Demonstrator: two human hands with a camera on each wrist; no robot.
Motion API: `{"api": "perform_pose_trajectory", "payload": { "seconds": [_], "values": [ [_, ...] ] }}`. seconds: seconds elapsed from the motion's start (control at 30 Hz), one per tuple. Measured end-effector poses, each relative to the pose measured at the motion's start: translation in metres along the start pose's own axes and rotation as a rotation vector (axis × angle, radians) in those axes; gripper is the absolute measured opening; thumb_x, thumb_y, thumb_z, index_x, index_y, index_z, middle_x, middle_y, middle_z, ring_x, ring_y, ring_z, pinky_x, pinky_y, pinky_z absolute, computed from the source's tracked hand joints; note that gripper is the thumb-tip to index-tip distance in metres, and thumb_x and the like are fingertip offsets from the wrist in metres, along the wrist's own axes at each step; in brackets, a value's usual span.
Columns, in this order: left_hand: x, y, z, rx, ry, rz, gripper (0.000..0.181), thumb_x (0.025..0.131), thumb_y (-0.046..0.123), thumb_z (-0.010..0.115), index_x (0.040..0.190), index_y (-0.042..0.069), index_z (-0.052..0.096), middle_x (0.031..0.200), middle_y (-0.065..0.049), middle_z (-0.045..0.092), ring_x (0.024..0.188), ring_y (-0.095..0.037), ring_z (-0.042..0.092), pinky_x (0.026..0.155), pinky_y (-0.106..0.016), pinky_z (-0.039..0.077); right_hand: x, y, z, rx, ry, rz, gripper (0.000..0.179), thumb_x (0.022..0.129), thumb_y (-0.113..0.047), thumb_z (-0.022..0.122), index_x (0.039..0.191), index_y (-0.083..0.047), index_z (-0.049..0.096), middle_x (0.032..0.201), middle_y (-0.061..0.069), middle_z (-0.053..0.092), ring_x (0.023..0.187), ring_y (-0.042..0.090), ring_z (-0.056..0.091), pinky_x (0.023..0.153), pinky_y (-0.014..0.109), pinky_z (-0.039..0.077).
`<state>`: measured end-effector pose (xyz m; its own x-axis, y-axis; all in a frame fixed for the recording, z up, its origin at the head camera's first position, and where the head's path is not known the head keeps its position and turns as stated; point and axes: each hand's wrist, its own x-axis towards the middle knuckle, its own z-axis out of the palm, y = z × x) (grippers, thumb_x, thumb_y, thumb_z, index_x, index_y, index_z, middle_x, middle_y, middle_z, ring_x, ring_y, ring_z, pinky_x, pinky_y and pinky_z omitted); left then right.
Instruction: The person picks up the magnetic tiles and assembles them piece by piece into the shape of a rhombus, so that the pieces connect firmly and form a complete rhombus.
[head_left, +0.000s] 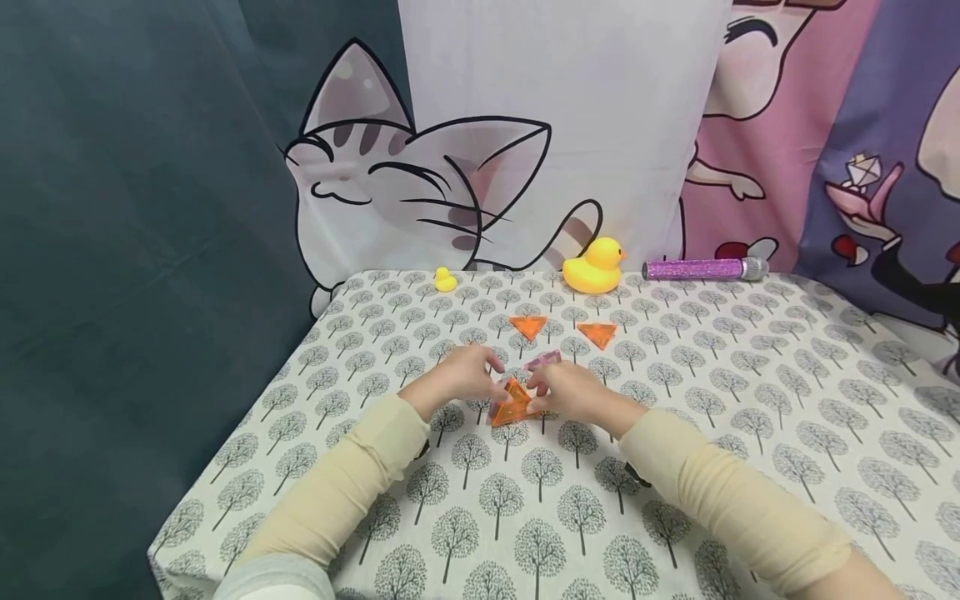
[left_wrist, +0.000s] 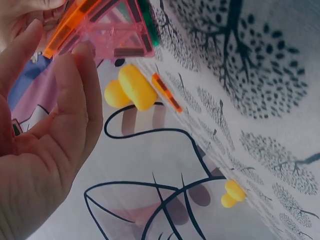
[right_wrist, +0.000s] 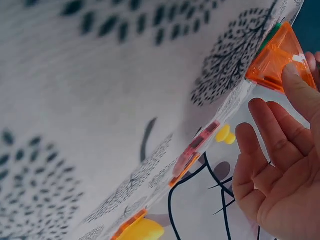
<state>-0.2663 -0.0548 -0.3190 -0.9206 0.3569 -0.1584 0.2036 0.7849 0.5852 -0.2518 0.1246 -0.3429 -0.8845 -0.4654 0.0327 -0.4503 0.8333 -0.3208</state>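
Observation:
Several see-through magnetic tiles form a small standing cluster in front of me, with an orange triangular tile [head_left: 517, 407] facing me. A pink tile [left_wrist: 112, 37] and a green tile edge [left_wrist: 147, 22] show in the left wrist view. My right hand [head_left: 572, 390] holds the orange tile near its right corner; its thumb [right_wrist: 295, 80] lies on the face while the other visible fingers stay apart. From the left, my left hand [head_left: 468, 373] reaches to the cluster's top, fingers bent loosely, fingertips [left_wrist: 82, 49] right at the pink tile.
A flat pink tile [head_left: 543, 360] lies just beyond my right hand. Two orange triangular tiles [head_left: 528, 326] [head_left: 597, 334] lie farther back. Along the far edge stand a small yellow duck [head_left: 445, 281], a large yellow duck [head_left: 592, 271] and a purple toy microphone [head_left: 701, 269].

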Motion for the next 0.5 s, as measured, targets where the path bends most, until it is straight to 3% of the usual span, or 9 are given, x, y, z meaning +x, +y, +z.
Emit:
{"api": "perform_pose_trajectory", "payload": {
  "seconds": [0.17,0.37,0.5],
  "values": [
    [0.002,0.004,0.006,0.046,0.006,0.015,0.041,0.06,0.028,0.078,0.091,0.01,0.059,0.103,-0.008,0.056,0.074,-0.016,0.05,0.063,-0.03,0.042,-0.004,0.005,-0.003,-0.004,-0.001,-0.005,0.035,0.072,-0.028,0.069,0.099,-0.007,0.062,0.084,0.001,0.063,0.078,0.016,0.058,0.07,0.035,0.046],
    [0.007,0.004,0.01,0.072,-0.001,0.011,0.031,0.063,0.027,0.077,0.083,0.014,0.057,0.085,-0.001,0.055,0.071,-0.015,0.05,0.059,-0.029,0.042,-0.007,0.014,-0.006,-0.009,0.004,0.001,0.035,0.073,-0.028,0.068,0.1,-0.006,0.061,0.085,0.003,0.063,0.08,0.018,0.058,0.074,0.037,0.045],
    [0.011,0.003,0.009,0.086,-0.001,0.005,0.031,0.064,0.026,0.076,0.085,0.012,0.057,0.091,-0.003,0.055,0.071,-0.016,0.05,0.059,-0.028,0.043,-0.009,0.02,-0.008,0.011,-0.005,0.034,0.036,0.075,-0.026,0.067,0.103,-0.005,0.06,0.088,0.004,0.063,0.082,0.02,0.058,0.076,0.037,0.045]
  ]
}}
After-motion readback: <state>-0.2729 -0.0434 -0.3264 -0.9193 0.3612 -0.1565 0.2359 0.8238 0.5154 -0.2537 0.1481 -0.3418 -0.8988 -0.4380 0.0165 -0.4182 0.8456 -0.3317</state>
